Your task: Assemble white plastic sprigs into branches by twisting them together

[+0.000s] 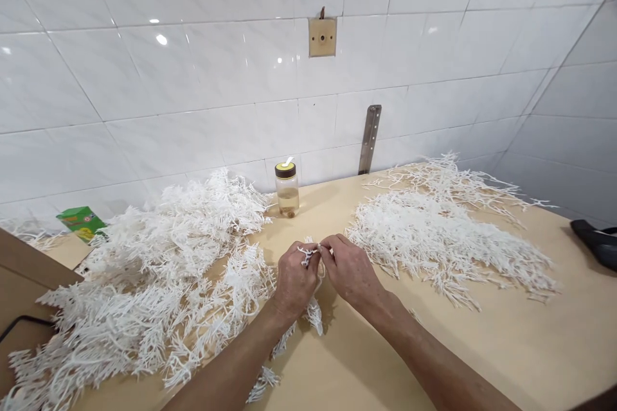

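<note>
A white, finely branched plastic-looking sprig (307, 255) is pinched at the meeting fingertips of both hands, above the middle of the tan worktop (385, 359). Its forked end pokes out over the left hand (297, 279), the nearer of the two; the right hand (354, 270) comes in from the other side, thumb and forefinger closed tight at the same spot. Below, a white feathery tuft (314, 316) points toward the person, its long axis running down between the wrists; from here I can't tell whether it is the same piece. Just left of the left hand spreads a large, loose heap of white sprigs (193, 231); beyond the right hand lies a flatter white pile (438, 237). Behind, near the wall, stands a clear jar with a dark-rimmed yellow lid (288, 192).
</note>
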The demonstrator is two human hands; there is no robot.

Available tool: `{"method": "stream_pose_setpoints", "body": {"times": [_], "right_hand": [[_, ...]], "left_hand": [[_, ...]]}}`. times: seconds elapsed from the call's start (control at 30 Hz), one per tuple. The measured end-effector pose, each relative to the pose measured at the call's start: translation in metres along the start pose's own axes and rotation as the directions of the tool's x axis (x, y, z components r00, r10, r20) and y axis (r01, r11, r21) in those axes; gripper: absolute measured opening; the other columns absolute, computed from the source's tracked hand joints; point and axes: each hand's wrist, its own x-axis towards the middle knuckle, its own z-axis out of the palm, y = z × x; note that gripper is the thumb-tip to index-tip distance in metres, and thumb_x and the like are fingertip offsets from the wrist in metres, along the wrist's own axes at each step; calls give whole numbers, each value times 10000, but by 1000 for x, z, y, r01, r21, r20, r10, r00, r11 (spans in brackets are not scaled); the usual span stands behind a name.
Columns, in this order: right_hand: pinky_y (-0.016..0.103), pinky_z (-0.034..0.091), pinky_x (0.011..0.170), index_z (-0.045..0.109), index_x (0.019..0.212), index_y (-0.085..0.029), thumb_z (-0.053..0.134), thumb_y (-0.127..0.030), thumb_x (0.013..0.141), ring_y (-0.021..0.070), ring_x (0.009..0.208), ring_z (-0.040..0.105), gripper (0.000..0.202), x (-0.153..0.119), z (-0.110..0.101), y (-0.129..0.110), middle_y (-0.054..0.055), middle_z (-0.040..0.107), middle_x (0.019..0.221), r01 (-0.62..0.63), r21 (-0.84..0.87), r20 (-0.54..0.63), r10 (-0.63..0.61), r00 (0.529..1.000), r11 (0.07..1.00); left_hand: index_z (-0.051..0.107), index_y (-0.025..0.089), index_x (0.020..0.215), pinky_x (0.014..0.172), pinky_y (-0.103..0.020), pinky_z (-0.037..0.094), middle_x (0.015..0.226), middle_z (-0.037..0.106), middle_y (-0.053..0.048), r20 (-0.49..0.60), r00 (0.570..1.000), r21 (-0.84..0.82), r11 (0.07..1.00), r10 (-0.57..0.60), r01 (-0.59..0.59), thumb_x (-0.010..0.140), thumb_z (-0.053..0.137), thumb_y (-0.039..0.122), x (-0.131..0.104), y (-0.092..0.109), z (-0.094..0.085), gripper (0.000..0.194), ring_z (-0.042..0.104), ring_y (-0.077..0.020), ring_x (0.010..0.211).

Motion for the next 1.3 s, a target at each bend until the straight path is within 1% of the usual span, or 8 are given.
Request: {"method": "stream_pose_setpoints", "body": {"times": [0.2, 0.37, 0.5, 0.63, 0.8, 1.0, 1.17, 1.3], "right_hand": [[264, 374, 636, 559, 860, -186, 407, -221, 983, 159, 728, 579, 198, 1, 0, 5, 41, 634, 852, 15, -23, -20, -15, 1000, 1000], [264, 350, 586, 552, 885, -163, 384, -145, 971, 159, 698, 565, 190, 5, 3, 6, 66, 617, 881, 36, -210, 53, -26, 998, 977], [274, 361, 588, 557, 870, -149, 376, -123, 950, 169, 690, 571, 199, 14, -7, 22, 104, 624, 902, -117, -262, -51, 108, 993, 958], [287, 408, 603, 566, 797, -182, 438, -279, 928, 180, 649, 581, 207, 19, -20, 44, 57, 628, 738, -253, 33, -208, 255, 944, 967], [255, 398, 431, 592, 773, -174, 534, -487, 842, 105, 397, 464, 326, 17, -23, 48, -21, 546, 566, -342, 605, 120, 342, 932, 719], [224, 395, 411, 604, 796, -161, 706, -405, 715, 80, 437, 432, 276, 18, -32, 39, -49, 507, 559, -334, 769, 201, 289, 936, 546], [225, 386, 409, 602, 786, -170, 708, -412, 708, 78, 427, 448, 276, 18, -37, 44, -37, 540, 599, -306, 758, 159, 291, 943, 576], [274, 422, 460, 638, 808, -178, 605, -443, 791, 126, 438, 498, 268, 18, -46, 68, 7, 591, 591, -335, 496, -35, 404, 914, 801]], "left_hand": [[698, 199, 874, 726, -283, 485, 802, 684, -40, -59, 998, -54, 998, 33, -36, 919, 524, 222, 1, -2, 0, 181, 644, -157, 765], [653, 191, 788, 692, -279, 468, 751, 636, -35, -19, 999, -7, 1000, 29, -29, 899, 487, 178, 0, -1, 0, 200, 608, -156, 726], [636, 187, 765, 672, -276, 463, 719, 631, -23, 22, 998, -30, 998, -51, 52, 847, 517, 165, -1, 2, -1, 146, 600, -153, 686], [656, 177, 794, 723, -293, 481, 766, 670, -41, -21, 991, -124, 984, -133, 129, 874, 532, 249, -1, 2, -2, 164, 629, -166, 742], [685, 173, 809, 724, -301, 498, 763, 703, -48, -91, 972, -209, 959, -215, 192, 854, 587, 320, 2, -2, -3, 182, 645, -172, 714], [693, 181, 823, 661, -271, 482, 760, 707, -33, -34, 940, -280, 906, -339, 317, 813, 624, 342, 5, 1, -5, 175, 624, -153, 661], [663, 164, 874, 512, -231, 428, 623, 630, 20, 93, 857, -471, 736, -507, 487, 714, 698, 305, 12, -3, -6, 216, 535, -105, 501], [625, 138, 913, 588, -265, 502, 628, 639, 11, 172, 815, -660, 549, -554, 512, 662, 732, 262, 17, -4, -10, 299, 612, -128, 555]]}}
